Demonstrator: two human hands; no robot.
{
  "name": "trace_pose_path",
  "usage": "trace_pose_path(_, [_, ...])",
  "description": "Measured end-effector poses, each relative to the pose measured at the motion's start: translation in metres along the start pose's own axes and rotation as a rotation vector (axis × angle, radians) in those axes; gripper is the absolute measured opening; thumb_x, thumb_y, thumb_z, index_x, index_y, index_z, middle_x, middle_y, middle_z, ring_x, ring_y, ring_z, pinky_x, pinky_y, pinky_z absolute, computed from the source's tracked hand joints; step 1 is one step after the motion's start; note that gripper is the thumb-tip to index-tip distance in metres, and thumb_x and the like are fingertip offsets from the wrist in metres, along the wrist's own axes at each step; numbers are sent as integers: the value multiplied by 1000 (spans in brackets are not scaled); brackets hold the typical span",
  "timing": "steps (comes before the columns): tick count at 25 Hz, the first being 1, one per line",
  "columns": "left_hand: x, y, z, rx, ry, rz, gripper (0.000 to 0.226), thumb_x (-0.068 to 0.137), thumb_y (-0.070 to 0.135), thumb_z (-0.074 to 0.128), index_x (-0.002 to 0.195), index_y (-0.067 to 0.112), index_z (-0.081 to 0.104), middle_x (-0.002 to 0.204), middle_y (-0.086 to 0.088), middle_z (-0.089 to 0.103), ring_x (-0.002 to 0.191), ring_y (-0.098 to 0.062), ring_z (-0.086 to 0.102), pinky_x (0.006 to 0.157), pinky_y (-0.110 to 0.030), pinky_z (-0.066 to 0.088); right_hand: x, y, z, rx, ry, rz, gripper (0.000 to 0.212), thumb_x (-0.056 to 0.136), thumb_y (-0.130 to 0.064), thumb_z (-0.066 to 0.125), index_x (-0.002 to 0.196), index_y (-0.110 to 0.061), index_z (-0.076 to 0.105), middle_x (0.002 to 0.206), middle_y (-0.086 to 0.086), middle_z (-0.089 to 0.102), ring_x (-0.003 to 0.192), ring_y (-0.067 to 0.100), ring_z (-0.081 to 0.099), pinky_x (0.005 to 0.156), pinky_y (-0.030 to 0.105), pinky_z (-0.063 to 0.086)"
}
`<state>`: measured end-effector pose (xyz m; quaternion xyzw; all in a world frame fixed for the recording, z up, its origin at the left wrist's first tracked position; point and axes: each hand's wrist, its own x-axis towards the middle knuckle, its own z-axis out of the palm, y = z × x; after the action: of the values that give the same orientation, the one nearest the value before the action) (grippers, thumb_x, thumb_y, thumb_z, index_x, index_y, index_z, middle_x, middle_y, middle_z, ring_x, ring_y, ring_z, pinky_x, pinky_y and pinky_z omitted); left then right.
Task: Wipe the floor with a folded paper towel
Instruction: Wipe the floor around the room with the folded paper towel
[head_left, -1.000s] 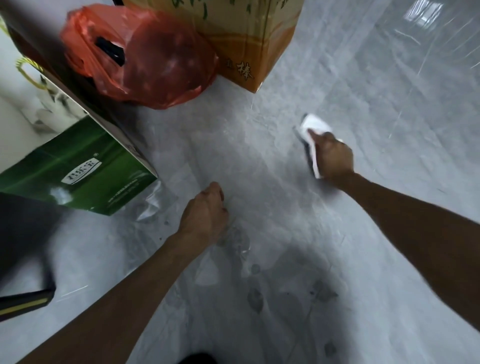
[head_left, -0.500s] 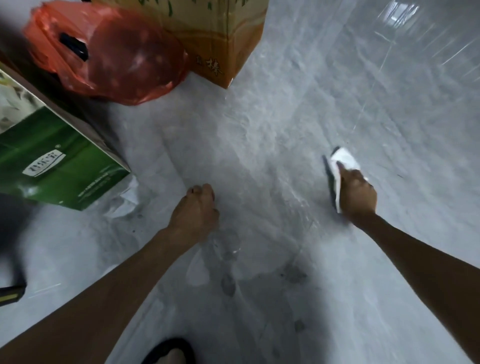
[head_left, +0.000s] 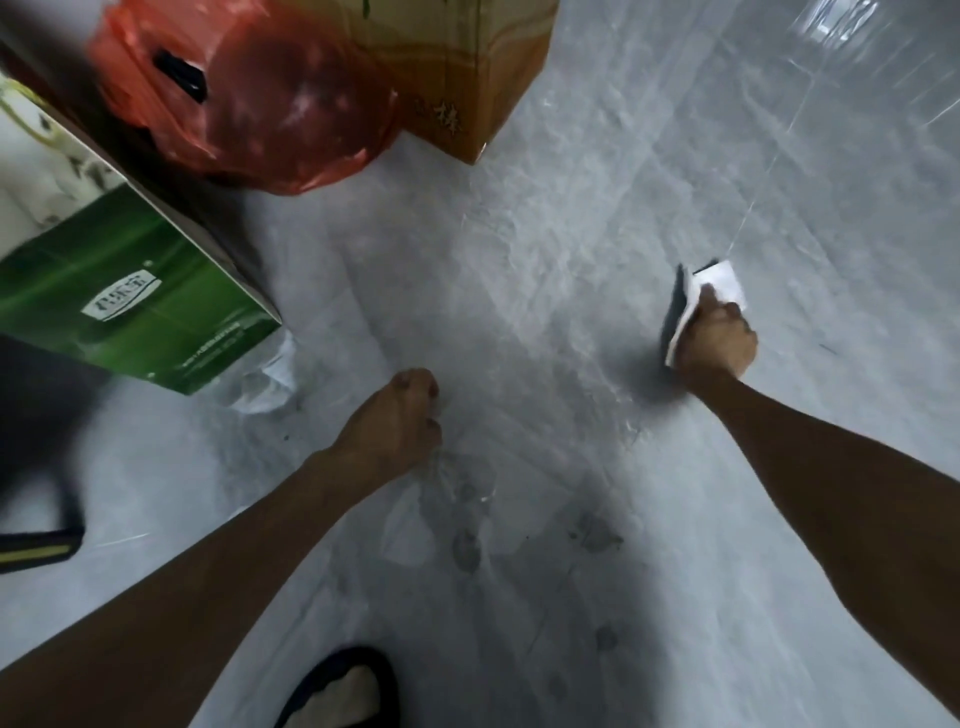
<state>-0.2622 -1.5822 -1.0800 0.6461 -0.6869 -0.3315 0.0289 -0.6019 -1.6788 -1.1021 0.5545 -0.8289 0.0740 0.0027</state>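
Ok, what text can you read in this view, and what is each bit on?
"棒": on the orange face of the cardboard box; the mark left of it is too blurred to read.
White label on the green box: characters, too blurred to read.
Fine print below that label: too small.
Paper towel under the right hand: no print shows.

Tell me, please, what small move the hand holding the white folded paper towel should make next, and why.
Probably drag the white folded paper towel under the right hand back toward the seemingly unwiped dark smudges on the grey floor between the arms.
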Motion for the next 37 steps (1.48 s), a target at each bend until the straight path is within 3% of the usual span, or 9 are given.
trace_pose_path(2, [-1,-3,-1,12,-18,-9,35,84,12,59,117,4,49,114,-19,61,99,-35,61,71,-26,36,-24,-50,10,-13,0,28,24,96,-14,52,108,1,66,87,25,67,76,36,68,69,41,54])
trace_pose_path(4, [-2,-4,-4,4,5,-40,34,84,12,58,116,5,49,108,-20,65,96,-36,63,72,-30,41,-82,-103,23,35,95,-403,9,85,-19,71,86,-10,74,62,9,65,53,23,63,49,29,50])
trace_pose_path(8, [-10,-13,-18,56,155,-28,27,86,13,57,111,5,53,96,-18,70,87,-36,67,68,-30,44,-152,-111,29,110,-585,-1304,24,96,-29,48,112,-24,65,95,7,65,85,25,62,74,31,46])
trace_pose_path(15, [-66,-9,-20,28,-31,-83,34,86,13,60,118,6,53,97,-20,68,93,-33,64,73,-27,41,-102,-59,32,-19,-210,-323,46,101,-12,32,146,-18,38,119,20,59,98,36,61,82,45,44])
trace_pose_path(20, [-110,-2,-66,141,-136,-127,36,89,18,58,123,13,49,104,-12,64,94,-26,59,80,-30,46,-239,-100,26,76,-473,-1365,53,88,-9,53,141,-13,47,116,21,62,99,39,61,81,47,48])
trace_pose_path(24, [-164,-7,-54,120,-182,-246,39,90,21,57,125,11,44,91,-8,57,80,-21,54,68,-27,40,-200,-60,16,46,-300,-1158,47,98,-14,46,144,-21,43,122,16,59,109,36,58,91,45,45])
trace_pose_path(32, [-175,-88,4,300,122,-278,34,87,13,49,116,-5,46,119,-27,47,113,-39,44,96,-45,37,-182,-156,24,-7,-132,-455,46,101,-11,29,146,-15,34,117,16,59,99,35,62,78,42,44])
trace_pose_path(34, [-180,-104,12,207,230,-243,28,85,10,51,110,-2,48,113,-22,50,105,-36,50,84,-40,41,-237,-203,29,86,-129,-607,38,101,-13,34,137,-14,49,108,13,65,91,31,65,73,41,46])
trace_pose_path(37, [-190,-126,14,48,385,-314,24,89,18,51,110,7,48,107,-13,61,93,-31,60,67,-28,36,-321,-215,41,243,-191,-1376,37,81,-9,72,117,-13,68,80,13,67,64,28,65,53,33,49])
